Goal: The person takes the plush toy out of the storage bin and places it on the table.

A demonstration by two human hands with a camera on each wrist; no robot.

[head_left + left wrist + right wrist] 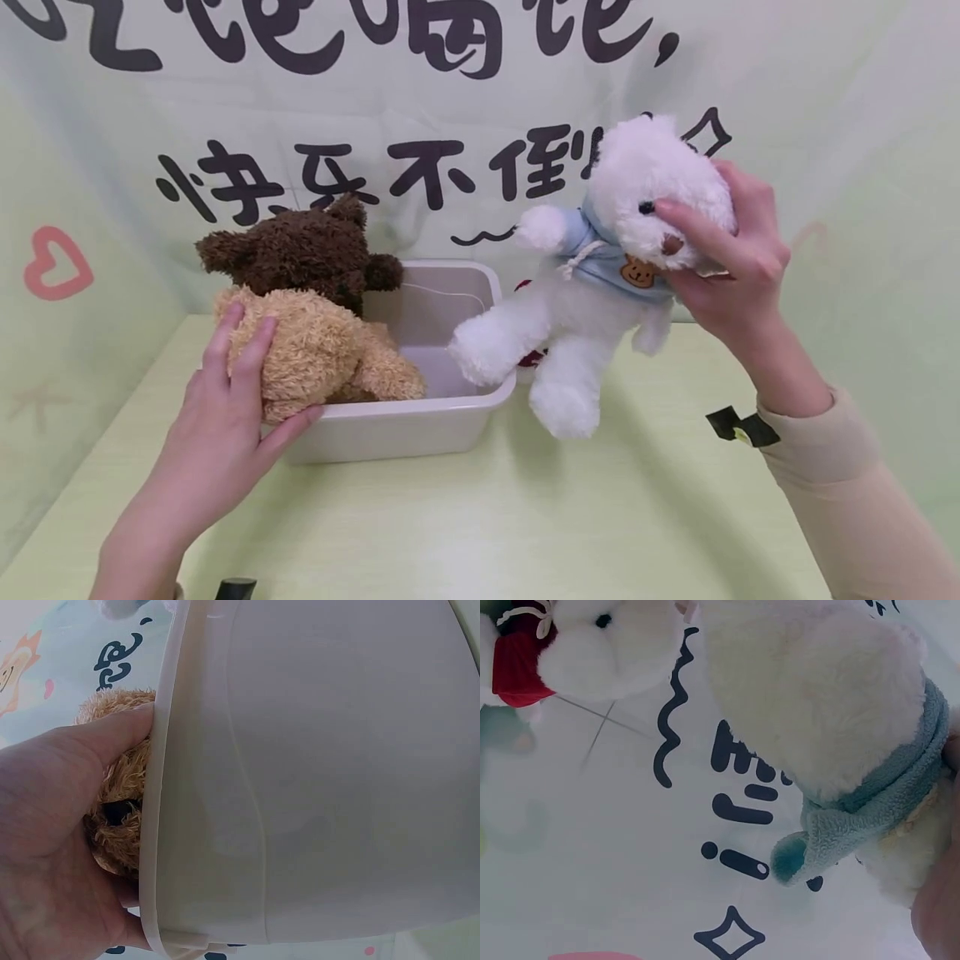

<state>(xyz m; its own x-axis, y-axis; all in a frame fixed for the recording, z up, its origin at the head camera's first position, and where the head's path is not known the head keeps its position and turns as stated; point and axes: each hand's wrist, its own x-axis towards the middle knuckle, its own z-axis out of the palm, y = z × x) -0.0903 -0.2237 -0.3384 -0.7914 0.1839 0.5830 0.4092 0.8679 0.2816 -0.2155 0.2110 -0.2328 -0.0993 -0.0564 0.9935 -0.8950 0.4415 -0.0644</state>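
Note:
In the head view, a white teddy bear (577, 325) in a light blue hoodie hangs tilted beside the bin's right end, one leg over the rim. My right hand (742, 250) grips it by the head. Fluffy white fur and blue hoodie (877, 810) show close up in the right wrist view. At the bin's left end, my left hand (232, 400) holds a tan teddy bear (307, 350), thumb near the front rim and fingers over the fur. A dark brown teddy bear (300, 250) sits behind it. Both are in the light grey plastic bin (397, 433).
Behind the white bear, another white plush toy in red (525, 667) shows in the right wrist view. The bin stands on a pale wooden table (525, 517). A fabric backdrop (480, 108) with large dark lettering hangs behind.

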